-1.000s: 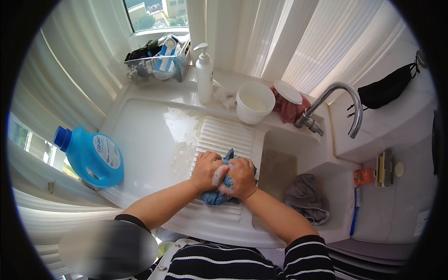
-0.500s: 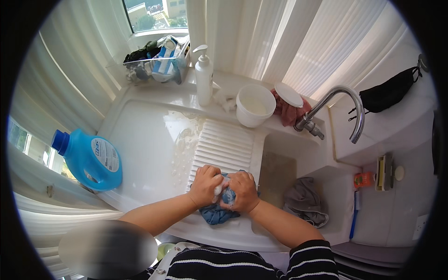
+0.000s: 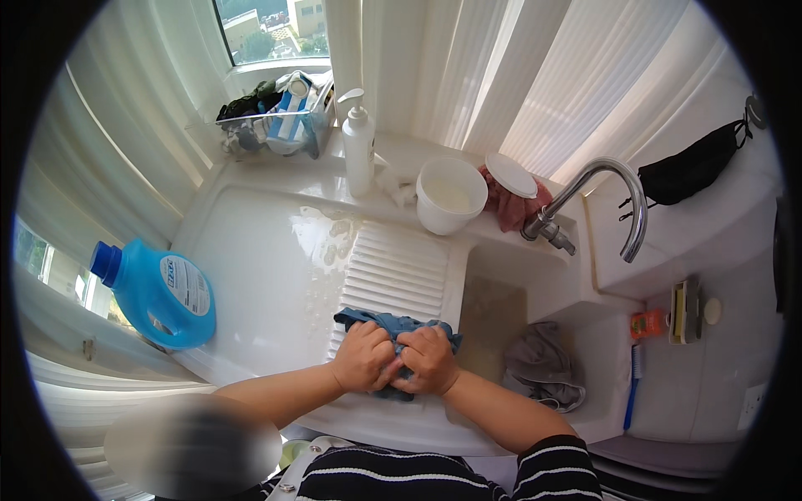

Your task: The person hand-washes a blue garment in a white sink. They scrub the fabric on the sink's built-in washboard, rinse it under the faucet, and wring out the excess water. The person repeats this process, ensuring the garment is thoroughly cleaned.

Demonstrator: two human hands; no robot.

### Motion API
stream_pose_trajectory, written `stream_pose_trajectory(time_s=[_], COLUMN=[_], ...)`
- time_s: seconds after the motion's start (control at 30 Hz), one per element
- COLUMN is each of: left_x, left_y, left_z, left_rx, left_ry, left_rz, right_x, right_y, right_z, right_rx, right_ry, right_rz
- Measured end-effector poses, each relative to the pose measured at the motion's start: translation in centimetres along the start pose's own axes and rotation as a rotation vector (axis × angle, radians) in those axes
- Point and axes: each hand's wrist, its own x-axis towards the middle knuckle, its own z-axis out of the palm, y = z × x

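A wet blue cloth (image 3: 386,320) lies bunched on the lower part of the ribbed white washboard (image 3: 393,271). My left hand (image 3: 365,357) and my right hand (image 3: 428,359) sit side by side on the cloth, both with fingers curled into it and knuckles up. The cloth shows above both hands, and a small part of it shows below them; the rest is hidden under my palms. To the right, a grey-brown cloth (image 3: 545,365) rests in the basin (image 3: 493,288), which holds some murky water.
A blue detergent jug (image 3: 167,292) stands at the left. Along the back are a clear bin (image 3: 276,134) of odds and ends, a white pump bottle (image 3: 358,150), a white tub (image 3: 451,196), a reddish cloth (image 3: 508,204) and a chrome faucet (image 3: 639,209). A blue brush (image 3: 637,388) is at right.
My hands have shifted slightly down toward me and turned over the blue cloth, which now spreads above them. The foam between my fingers no longer shows. The whole view has tilted a little.
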Motion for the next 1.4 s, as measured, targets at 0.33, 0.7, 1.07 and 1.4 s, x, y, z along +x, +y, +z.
stream_pose_trajectory(time_s=[0.33, 0.7, 1.07, 1.4], left_x=[4.3, 8.3, 0.8, 2.1], left_y=[-5.2, -8.4, -1.4, -2.4], left_z=[-0.6, 4.0, 1.0, -1.9], left_rx=[-0.044, 0.250, -0.040, -0.108], left_ry=[-0.117, 0.229, 0.136, -0.030], left_rz=[-0.494, -0.398, -0.148, -0.519], right_x=[4.5, 5.6, 1.8, 1.8], right_y=[3.5, 7.5, 0.9, 1.0], right_z=[-1.5, 2.6, 1.4, -1.3], right_rx=[0.084, -0.154, 0.147, 0.206], right_ry=[-0.410, -0.014, 0.042, -0.279], right_rz=[0.737, 0.526, 0.131, 0.891])
